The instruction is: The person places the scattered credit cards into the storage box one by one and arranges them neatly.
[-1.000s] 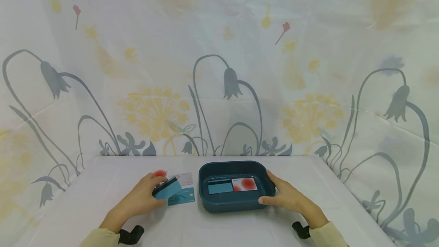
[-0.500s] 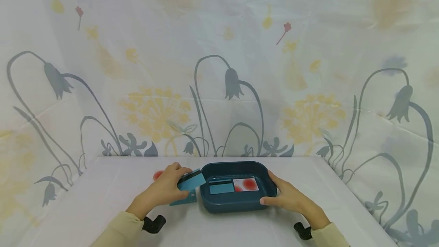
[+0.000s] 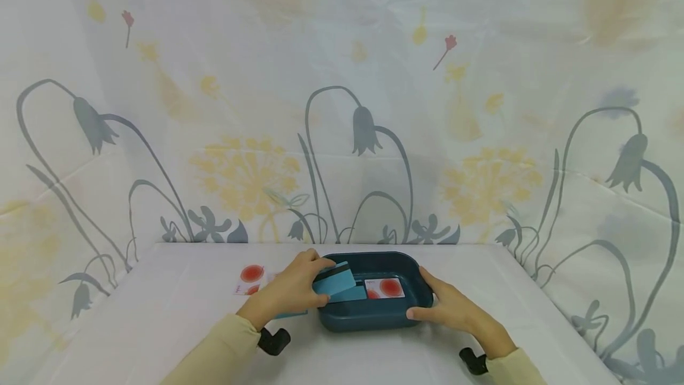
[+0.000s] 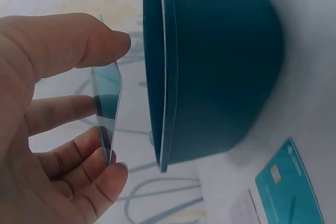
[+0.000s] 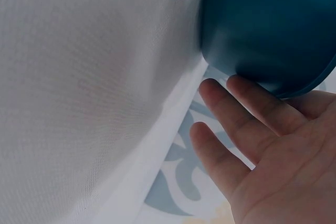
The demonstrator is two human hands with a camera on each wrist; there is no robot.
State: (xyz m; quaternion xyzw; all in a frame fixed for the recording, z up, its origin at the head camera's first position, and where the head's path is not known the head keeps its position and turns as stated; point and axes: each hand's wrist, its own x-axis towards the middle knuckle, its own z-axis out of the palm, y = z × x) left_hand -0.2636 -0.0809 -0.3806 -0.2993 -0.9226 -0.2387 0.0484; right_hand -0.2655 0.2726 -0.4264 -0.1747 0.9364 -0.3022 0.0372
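My left hand pinches a light blue bank card with a black stripe between thumb and fingers. It holds the card tilted over the left end of a dark teal plastic box. In the left wrist view this card stands nearly edge-on beside the box rim. Inside the box lie another blue bank card, partly covered by the held one, and a white card with red circles. My right hand holds the box's right end, thumb at the front, index finger behind; its other fingers stick out in the right wrist view.
Left of the box, a white card with red circles lies on the white tabletop. A teal chip card lies close to the box, mostly behind my left hand in the head view. A flower-patterned cloth hangs behind the table.
My left hand has carried the blue bank card rightward from above the table cards to over the box. My right hand keeps its place at the box.
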